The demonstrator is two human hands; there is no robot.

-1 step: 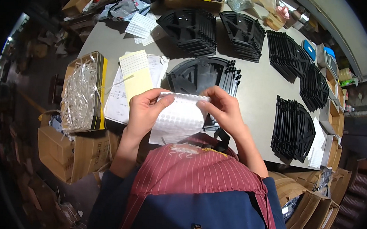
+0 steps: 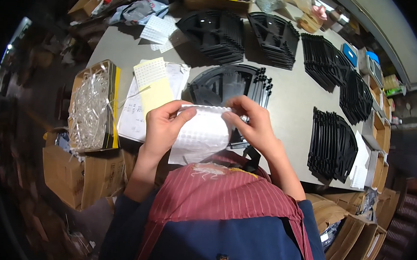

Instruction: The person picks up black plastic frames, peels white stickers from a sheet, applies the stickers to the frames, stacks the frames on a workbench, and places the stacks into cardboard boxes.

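Between my hands hangs a white sheet of round stickers (image 2: 199, 138), rows of dots faintly visible across it. My left hand (image 2: 164, 123) is closed on its upper left corner, thumb on top. At the upper right edge, my right hand (image 2: 253, 123) pinches the sheet; its fingers are slightly smeared by motion. Just beyond the sheet lies a black fan-shaped plastic part (image 2: 219, 85), with black-tipped rods along its right side. The sheet and my right hand hide its near portion.
Several stacks of black fan-shaped parts (image 2: 213, 33) stand at the back and right. Left of my hands lie a yellow sticker sheet (image 2: 155, 95), papers (image 2: 131, 112) and a box of clear strips (image 2: 93, 105). Cardboard boxes (image 2: 65, 175) flank the table (image 2: 298, 95); more sticker sheets (image 2: 157, 29) lie behind.
My right hand's fingers have shifted slightly at the sheet's upper edge, and the sheet's right side has moved a little left. The left hand keeps its grip.
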